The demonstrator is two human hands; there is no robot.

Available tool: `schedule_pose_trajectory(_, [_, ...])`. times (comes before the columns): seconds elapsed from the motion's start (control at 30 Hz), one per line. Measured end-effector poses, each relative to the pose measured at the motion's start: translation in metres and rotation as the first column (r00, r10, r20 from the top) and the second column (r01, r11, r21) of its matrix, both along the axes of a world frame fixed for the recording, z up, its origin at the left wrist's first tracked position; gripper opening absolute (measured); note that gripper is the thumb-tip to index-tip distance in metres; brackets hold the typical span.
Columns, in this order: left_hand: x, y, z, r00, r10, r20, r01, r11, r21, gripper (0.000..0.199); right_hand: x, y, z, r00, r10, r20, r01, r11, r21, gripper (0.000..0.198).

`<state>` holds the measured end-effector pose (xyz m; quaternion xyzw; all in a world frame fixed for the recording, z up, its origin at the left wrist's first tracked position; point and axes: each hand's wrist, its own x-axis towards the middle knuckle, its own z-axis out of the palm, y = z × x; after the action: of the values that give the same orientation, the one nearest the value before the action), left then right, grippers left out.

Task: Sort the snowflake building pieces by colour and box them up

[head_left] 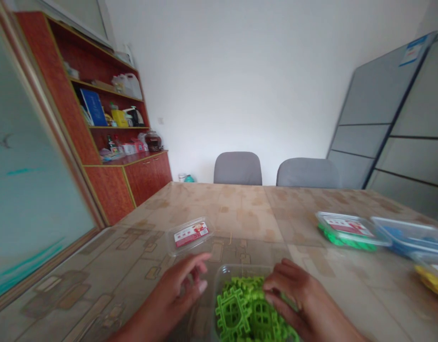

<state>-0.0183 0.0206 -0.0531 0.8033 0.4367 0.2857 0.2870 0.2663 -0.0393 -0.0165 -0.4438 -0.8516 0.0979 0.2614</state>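
Observation:
A clear plastic box [222, 271] stands at the front edge of view, filled with lime-green plastic building pieces [233, 311] that have notched, interlocking edges; some have window-like grids. My right hand [293, 297] is over the box's right side, its thumb and fingers closed at a green piece among the others. Left of the box, my left hand [179, 287] hovers with thumb and fingers apart and nothing between them. Beyond my left hand, a clear lid [190, 235] with a red and white label lies flat on the table.
On the table [240, 213] at right stand a lidded box of green pieces [350, 230], a box with blue pieces [411, 235] and one with yellow pieces [432, 280]. Two grey chairs [237, 168] are at the far edge. A red-brown shelf unit [112, 187] stands left.

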Motion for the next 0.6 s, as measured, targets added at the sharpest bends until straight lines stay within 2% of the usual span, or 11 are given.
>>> schedule_pose_trajectory(0.1, [-0.018,0.031,0.008,0.982,0.120,-0.144,-0.093,0.979,0.181,0.042,-0.006,-0.002,0.003,0.994,0.100,0.036,-0.101,0.995,0.017,0.014])
schedule_pose_trajectory(0.17, [-0.029,0.055,0.005,0.946,0.226,-0.231,-0.163,0.951,0.261,0.053,-0.011,-0.001,-0.002,0.978,0.193,0.073,-0.199,0.975,0.096,0.023])
schedule_pose_trajectory(0.23, [-0.036,0.076,-0.001,0.889,0.307,-0.341,-0.205,0.931,0.303,0.066,-0.016,0.001,-0.006,0.967,0.232,0.104,-0.245,0.959,0.140,0.028])
schedule_pose_trajectory(0.33, [-0.039,0.099,-0.010,0.815,0.321,-0.482,-0.218,0.941,0.257,0.080,-0.018,-0.001,-0.001,0.982,0.157,0.104,-0.162,0.986,0.046,0.019])
schedule_pose_trajectory(0.4, [-0.040,0.108,-0.013,0.810,0.286,-0.513,-0.207,0.956,0.205,0.084,-0.017,-0.005,0.009,0.991,0.114,0.072,-0.114,0.993,-0.001,0.016])
schedule_pose_trajectory(0.5, [-0.041,0.114,-0.015,0.823,0.258,-0.507,-0.188,0.964,0.185,0.084,-0.010,-0.007,0.021,0.996,0.091,-0.018,-0.091,0.996,-0.018,0.021])
schedule_pose_trajectory(0.6, [-0.044,0.115,-0.018,0.815,0.275,-0.510,-0.202,0.960,0.195,0.091,0.002,-0.002,0.021,0.993,0.024,-0.120,-0.028,0.999,-0.035,0.031])
